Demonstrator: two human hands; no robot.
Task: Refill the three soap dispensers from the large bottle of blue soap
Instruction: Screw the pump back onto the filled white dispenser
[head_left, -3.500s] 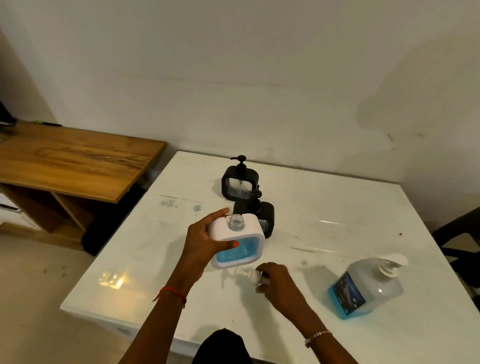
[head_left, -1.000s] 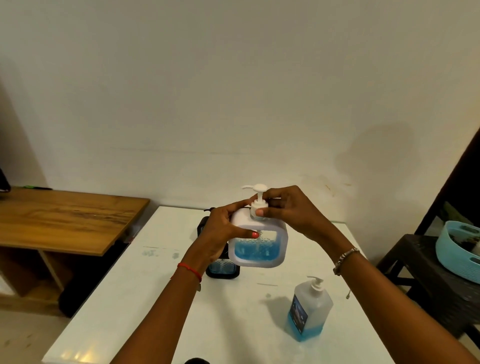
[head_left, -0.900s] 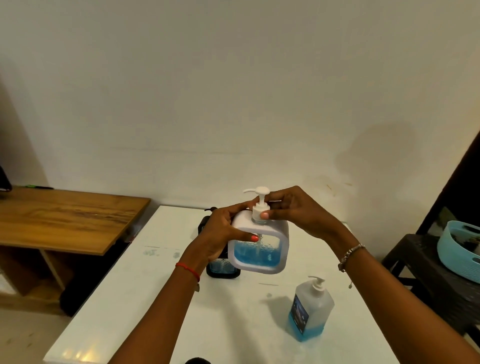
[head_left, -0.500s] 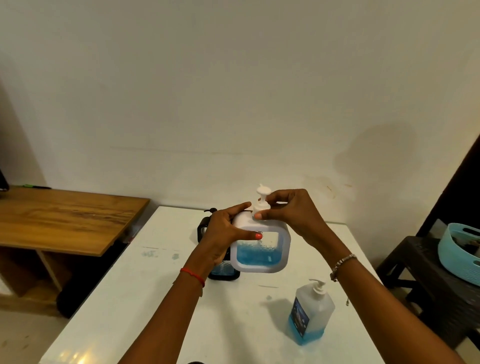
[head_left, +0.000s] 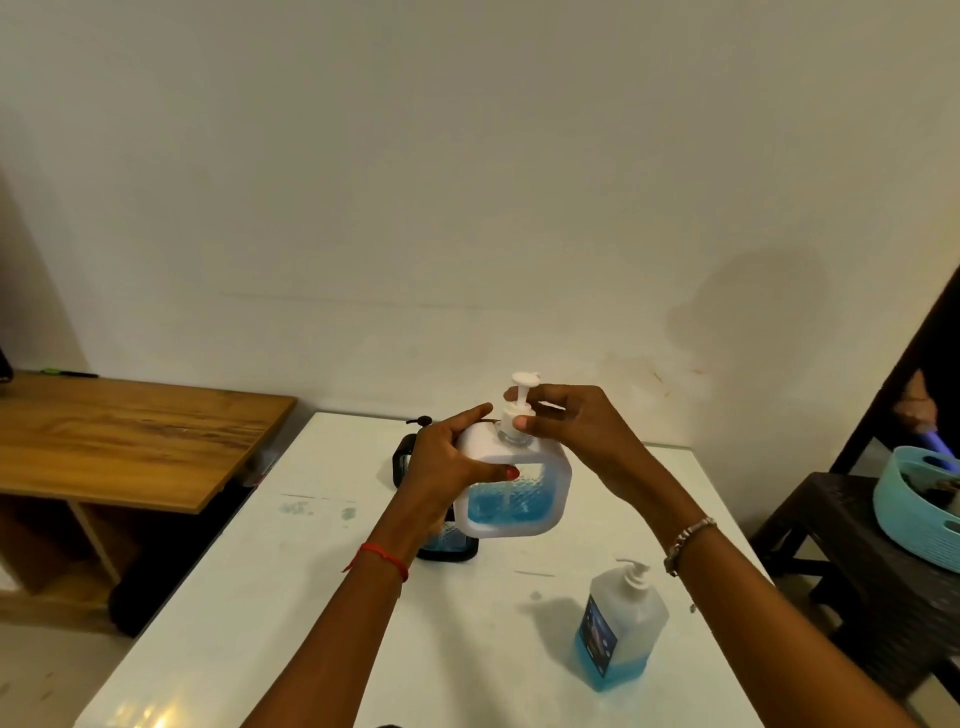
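Note:
I hold a white square soap dispenser (head_left: 514, 499) above the white table (head_left: 291, 597); blue soap fills its lower window. My left hand (head_left: 447, 467) grips its left side and top. My right hand (head_left: 571, 436) pinches the collar of its white pump (head_left: 519, 405), whose head points away from me. Two black dispensers stand behind my left hand: one (head_left: 449, 545) shows blue soap, the other (head_left: 405, 457) is mostly hidden. The large clear bottle (head_left: 618, 629), upright at the front right, has a little blue soap at its bottom.
A wooden desk (head_left: 130, 436) stands left of the table. At the right, a dark stool (head_left: 857, 545) carries a light blue basket (head_left: 914, 509). Another person's hand (head_left: 917, 410) shows at the far right edge. The wall is close behind the table.
The white pump, picked up from the table, now sits in the dispenser's neck. Over the last second its head has turned from pointing left to pointing away. The dispenser has stayed raised.

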